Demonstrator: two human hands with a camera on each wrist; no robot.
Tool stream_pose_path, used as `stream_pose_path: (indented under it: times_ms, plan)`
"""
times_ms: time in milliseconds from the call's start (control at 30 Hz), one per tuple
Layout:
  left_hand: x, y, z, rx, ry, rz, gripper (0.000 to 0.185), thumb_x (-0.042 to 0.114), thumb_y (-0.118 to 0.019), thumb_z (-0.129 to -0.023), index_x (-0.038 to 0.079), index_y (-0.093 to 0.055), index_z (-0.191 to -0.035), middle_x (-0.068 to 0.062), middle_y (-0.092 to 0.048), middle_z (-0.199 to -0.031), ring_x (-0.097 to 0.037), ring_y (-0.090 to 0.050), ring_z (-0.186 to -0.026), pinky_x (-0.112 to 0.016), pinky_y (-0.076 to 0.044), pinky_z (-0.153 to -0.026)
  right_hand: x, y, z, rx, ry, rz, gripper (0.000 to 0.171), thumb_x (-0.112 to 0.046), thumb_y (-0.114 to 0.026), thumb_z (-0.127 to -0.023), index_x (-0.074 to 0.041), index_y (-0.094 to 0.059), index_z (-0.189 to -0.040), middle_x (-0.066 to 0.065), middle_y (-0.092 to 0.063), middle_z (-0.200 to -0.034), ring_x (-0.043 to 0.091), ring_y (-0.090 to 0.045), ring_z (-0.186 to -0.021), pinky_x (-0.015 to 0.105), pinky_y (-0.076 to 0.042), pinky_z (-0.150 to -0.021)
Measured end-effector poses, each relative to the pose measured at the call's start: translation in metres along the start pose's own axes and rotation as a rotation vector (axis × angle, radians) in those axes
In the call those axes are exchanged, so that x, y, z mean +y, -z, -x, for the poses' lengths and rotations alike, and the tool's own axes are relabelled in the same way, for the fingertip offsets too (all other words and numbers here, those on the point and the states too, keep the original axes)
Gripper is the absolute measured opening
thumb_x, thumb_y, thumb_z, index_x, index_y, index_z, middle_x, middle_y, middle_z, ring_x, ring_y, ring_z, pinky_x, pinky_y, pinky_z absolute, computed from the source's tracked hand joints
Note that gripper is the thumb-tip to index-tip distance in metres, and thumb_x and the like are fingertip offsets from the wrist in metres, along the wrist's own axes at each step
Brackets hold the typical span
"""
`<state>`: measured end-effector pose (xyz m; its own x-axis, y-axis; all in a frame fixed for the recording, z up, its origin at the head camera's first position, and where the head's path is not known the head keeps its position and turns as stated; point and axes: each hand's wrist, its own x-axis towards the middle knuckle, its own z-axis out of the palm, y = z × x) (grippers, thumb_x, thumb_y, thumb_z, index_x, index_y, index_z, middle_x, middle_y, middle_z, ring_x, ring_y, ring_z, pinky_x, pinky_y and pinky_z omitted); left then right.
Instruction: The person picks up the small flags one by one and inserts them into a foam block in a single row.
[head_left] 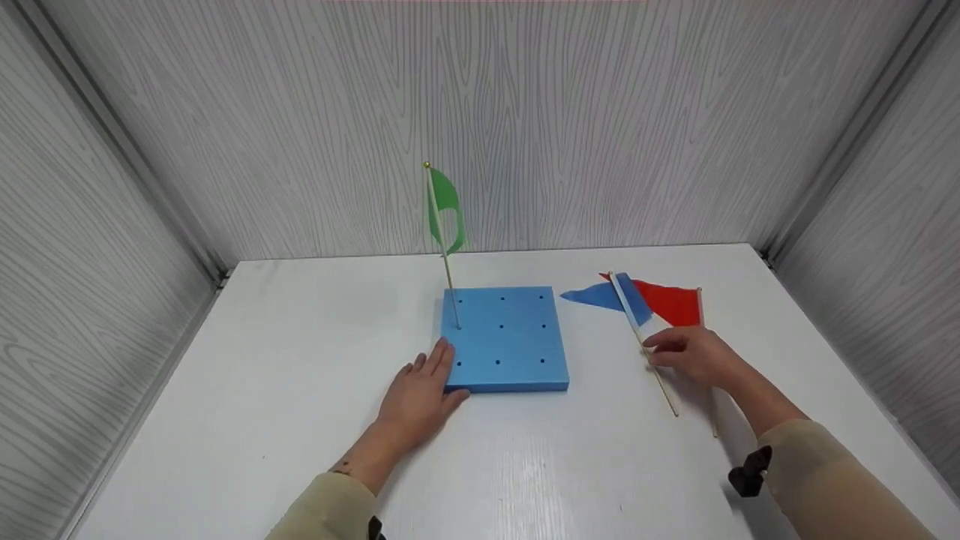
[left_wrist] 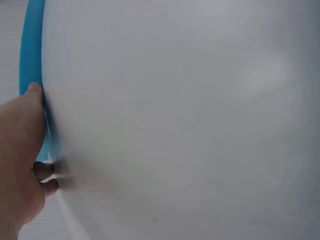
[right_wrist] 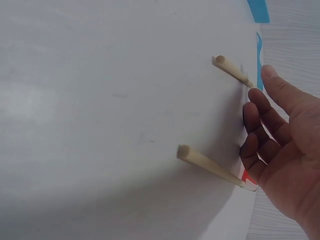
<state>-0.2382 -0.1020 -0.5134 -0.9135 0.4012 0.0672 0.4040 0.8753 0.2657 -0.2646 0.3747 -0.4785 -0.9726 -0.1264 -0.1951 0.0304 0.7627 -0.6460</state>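
A blue square board (head_left: 517, 345) with rows of small holes lies on the white table. Upright in its left column, middle row, stands a green and white flag (head_left: 445, 202) on a thin stick with a gold tip. My left hand (head_left: 417, 396) rests against the board's front left corner, fingers along the left side and thumb at the front edge. At the right, my right hand (head_left: 694, 354) has thumb and fingertips right at the stick of a blue and white flag (head_left: 637, 300); in the right wrist view a gap shows between thumb and forefinger.
A red flag (head_left: 675, 302) lies under and beside the blue one, its stick (right_wrist: 210, 166) running below my right hand toward the front. Grey wood-grain walls (head_left: 337, 127) enclose the table (head_left: 300, 375) at the back and both sides.
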Motion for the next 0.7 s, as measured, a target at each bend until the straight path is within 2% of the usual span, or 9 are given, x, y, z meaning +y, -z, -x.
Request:
stream_pose_path:
  times_ms: [133, 367, 700]
  plan:
    - [0.0006, -0.0002, 0.0000, 0.000, 0.006, -0.003, 0.081, 0.051, -0.057, -0.108, 0.002, -0.029, -0.167, -0.014, -0.024, -0.174, -0.045, -0.040, -0.150, -0.058, -0.034, -0.122, -0.0012, -0.0020, -0.0019, -0.008, -0.019, 0.003, 0.039, -0.021, -0.079, -0.098, -0.014, -0.074, -0.136, 0.009, -0.073, -0.121, 0.029, -0.063, -0.108, 0.033, -0.059, -0.083]
    - [0.0019, 0.0002, 0.0005, -0.001, 0.020, -0.008, 0.081, 0.050, -0.057, -0.108, 0.002, -0.029, -0.167, -0.014, -0.024, -0.174, -0.045, -0.040, -0.150, -0.057, -0.034, -0.122, -0.0072, -0.0073, -0.0048, -0.010, -0.060, 0.042, 0.034, -0.023, -0.082, -0.096, -0.016, -0.079, -0.129, 0.007, -0.075, -0.122, 0.034, -0.060, -0.119, 0.034, -0.061, -0.084]
    - [0.0028, 0.0010, 0.0005, -0.001, 0.013, -0.015, 0.081, 0.051, -0.057, -0.108, 0.002, -0.029, -0.167, -0.014, -0.024, -0.174, -0.044, -0.040, -0.151, -0.058, -0.034, -0.122, -0.0084, -0.0100, -0.0057, 0.013, -0.074, 0.069, 0.033, -0.023, -0.083, -0.095, -0.016, -0.080, -0.127, 0.007, -0.076, -0.120, 0.035, -0.061, -0.118, 0.034, -0.061, -0.083]
